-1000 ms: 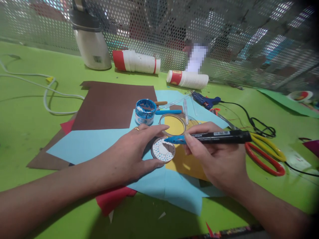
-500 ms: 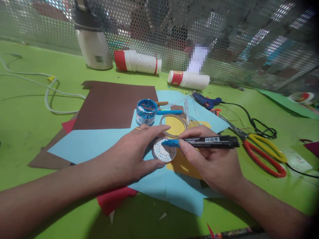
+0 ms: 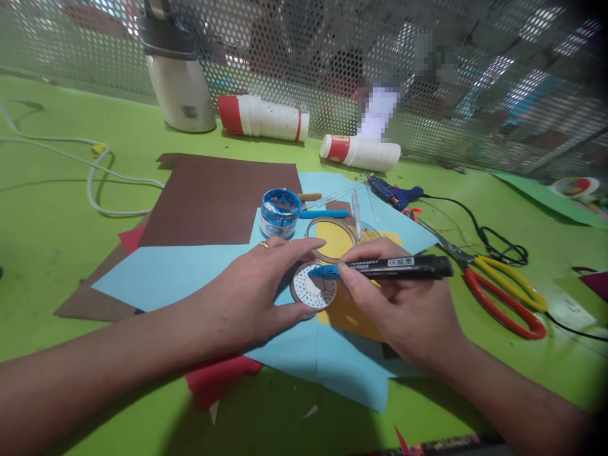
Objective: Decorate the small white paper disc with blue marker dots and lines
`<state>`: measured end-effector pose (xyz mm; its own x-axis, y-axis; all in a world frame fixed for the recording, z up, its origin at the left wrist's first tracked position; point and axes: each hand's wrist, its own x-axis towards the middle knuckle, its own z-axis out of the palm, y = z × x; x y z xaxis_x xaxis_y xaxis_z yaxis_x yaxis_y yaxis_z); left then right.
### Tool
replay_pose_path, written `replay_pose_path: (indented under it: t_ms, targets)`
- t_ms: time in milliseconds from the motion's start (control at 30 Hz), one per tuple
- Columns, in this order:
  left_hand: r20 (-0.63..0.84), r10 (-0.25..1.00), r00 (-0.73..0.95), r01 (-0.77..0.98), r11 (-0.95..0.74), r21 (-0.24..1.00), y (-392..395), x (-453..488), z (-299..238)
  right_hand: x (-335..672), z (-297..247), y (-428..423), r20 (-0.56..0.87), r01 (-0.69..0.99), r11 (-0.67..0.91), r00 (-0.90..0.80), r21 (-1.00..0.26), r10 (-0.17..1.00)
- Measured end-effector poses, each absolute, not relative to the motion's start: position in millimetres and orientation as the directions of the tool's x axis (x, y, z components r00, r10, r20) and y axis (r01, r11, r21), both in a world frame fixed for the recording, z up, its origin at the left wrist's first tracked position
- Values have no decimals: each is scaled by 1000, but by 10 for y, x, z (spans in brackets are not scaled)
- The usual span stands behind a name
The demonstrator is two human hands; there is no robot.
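My left hand (image 3: 247, 294) curls around the left side of a small white paper disc (image 3: 313, 288) marked with dark lines and blue dots, pinning it on the light blue paper (image 3: 180, 272). My right hand (image 3: 403, 310) grips a black permanent marker (image 3: 394, 267) with a blue tip, held level, the tip resting over the disc's upper part. Yellow paper (image 3: 351, 313) lies under my right fingers. A clear tape ring (image 3: 331, 239) sits just behind the disc.
An open blue paint pot (image 3: 280, 212) and brown paper (image 3: 218, 199) lie behind my left hand. Red and yellow scissors (image 3: 498, 288), a blue glue gun (image 3: 392, 190) with black cable, two lying cup stacks (image 3: 263, 118), a thermos (image 3: 178, 69), a white cable (image 3: 90, 183) and a mesh fence surround them.
My right hand and the marker have shifted left, bringing the blue tip from beside the disc to over it. The left hand has stayed put on the disc.
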<state>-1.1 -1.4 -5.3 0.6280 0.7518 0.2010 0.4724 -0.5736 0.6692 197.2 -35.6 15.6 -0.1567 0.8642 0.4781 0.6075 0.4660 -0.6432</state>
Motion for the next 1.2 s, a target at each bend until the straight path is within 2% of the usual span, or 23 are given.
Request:
replay_pose_path:
  t_ms: [200,400,733,900,1000,1200]
  targets:
    - [225,752,620,477,-589,652,-18,-13,-80,1963,200,-374,467,630,510,-251,-586,848]
    - [232,756,612,483,-589,647,-15,-7,-79,1987,189,-402,508,664,584,-340,-467,792]
    - [224,759,611,482,-581,656,-17,-8,-74,1987,150,-412,541,670,605,-345,-430,767]
    - [251,747,616,476,-607,637,-2,-19,-95,1971,138,-413,519,661,599,-351,-452,779]
    - [247,753,610,478,-598,643,7,-16,-93,1976,159,-425,535,653,589,-317,-475,783]
    - [218,760,612,478,-576,663,-5,-14,-84,2016,246,-487,684,667,566,-114,-485,720]
